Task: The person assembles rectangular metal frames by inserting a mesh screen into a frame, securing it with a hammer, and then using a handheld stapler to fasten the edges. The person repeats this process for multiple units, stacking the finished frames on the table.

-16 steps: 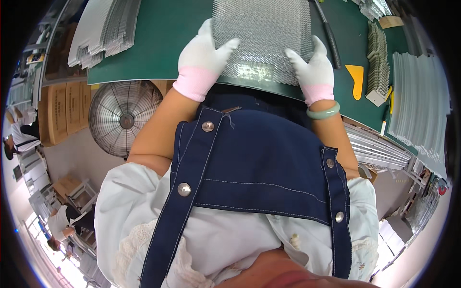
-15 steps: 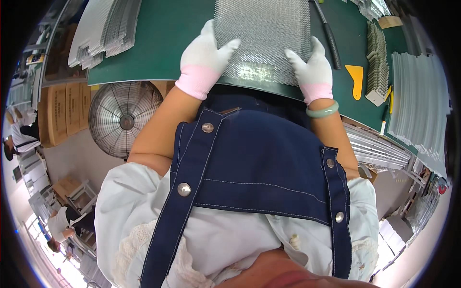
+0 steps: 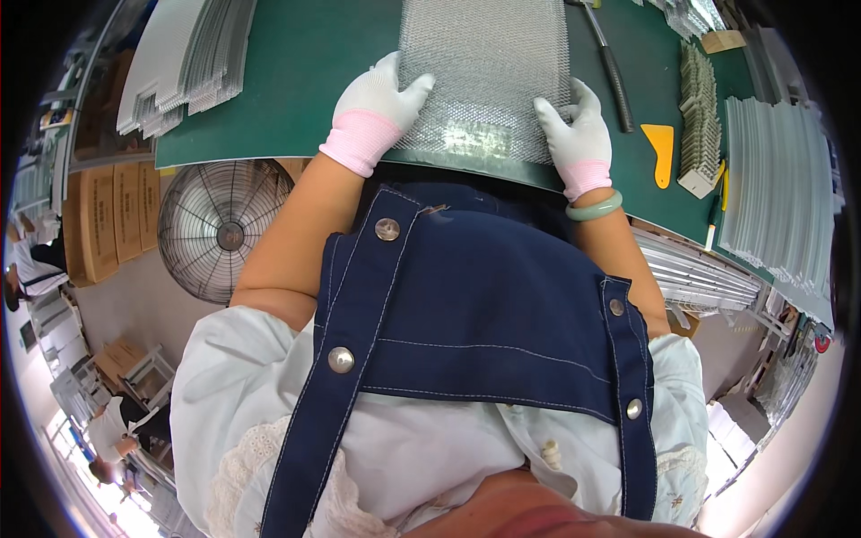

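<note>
A silvery wire-mesh sheet (image 3: 484, 72), possibly several layers thick, lies on the green tabletop before me. My left hand (image 3: 378, 100), in a white glove with a pink cuff, grips its left edge with the thumb over the top. At the right edge is my right hand (image 3: 574, 134), gloved the same way. Its thumb rests against the mesh while the fingers run along the outer side, partly hidden. A bright patch shows through the near end of the mesh, close to the table's front edge. The far end runs out of the picture.
Right of the mesh lie a black-handled tool (image 3: 613, 85), a yellow scraper (image 3: 662, 154), a row of small metal pieces (image 3: 698, 117) and stacked pale sheets (image 3: 778, 188). More mesh sheets (image 3: 193, 67) are piled at the left. A floor fan (image 3: 229, 235) stands below the table.
Both hands stay at the mesh edges. The right hand's fingers have drawn in and sit a little lower along the edge. The whole view has shifted slightly.
</note>
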{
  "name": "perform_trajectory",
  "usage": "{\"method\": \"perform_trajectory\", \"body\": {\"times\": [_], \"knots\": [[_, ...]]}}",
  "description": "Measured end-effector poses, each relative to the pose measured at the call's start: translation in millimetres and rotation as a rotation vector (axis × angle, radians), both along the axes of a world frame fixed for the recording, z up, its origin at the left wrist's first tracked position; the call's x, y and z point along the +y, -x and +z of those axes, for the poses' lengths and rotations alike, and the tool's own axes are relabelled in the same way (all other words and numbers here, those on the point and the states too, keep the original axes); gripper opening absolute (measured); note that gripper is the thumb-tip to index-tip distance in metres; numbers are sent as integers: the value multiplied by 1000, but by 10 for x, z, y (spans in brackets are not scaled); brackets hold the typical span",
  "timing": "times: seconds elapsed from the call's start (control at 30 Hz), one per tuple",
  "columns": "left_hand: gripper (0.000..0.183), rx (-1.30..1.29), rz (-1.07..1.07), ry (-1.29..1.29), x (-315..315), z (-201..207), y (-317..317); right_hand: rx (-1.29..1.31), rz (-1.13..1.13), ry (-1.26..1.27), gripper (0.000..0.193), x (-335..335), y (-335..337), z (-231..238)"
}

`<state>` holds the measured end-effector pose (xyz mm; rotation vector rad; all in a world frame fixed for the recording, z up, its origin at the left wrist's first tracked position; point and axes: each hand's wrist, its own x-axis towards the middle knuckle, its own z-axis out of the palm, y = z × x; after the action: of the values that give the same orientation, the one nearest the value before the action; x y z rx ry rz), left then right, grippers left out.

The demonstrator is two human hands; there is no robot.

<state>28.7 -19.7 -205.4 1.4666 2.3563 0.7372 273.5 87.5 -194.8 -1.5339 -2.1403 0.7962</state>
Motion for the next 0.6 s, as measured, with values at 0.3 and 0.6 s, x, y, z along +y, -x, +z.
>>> {"method": "perform_trajectory", "body": {"times": [0.3,0.6], "knots": [[72,-222,-19,10,-37,74,97,-99,17,-113,75,-46,32,181],[78,-227,34,8,-128,130,-5,332,6,-66,70,-99,21,90]]}}
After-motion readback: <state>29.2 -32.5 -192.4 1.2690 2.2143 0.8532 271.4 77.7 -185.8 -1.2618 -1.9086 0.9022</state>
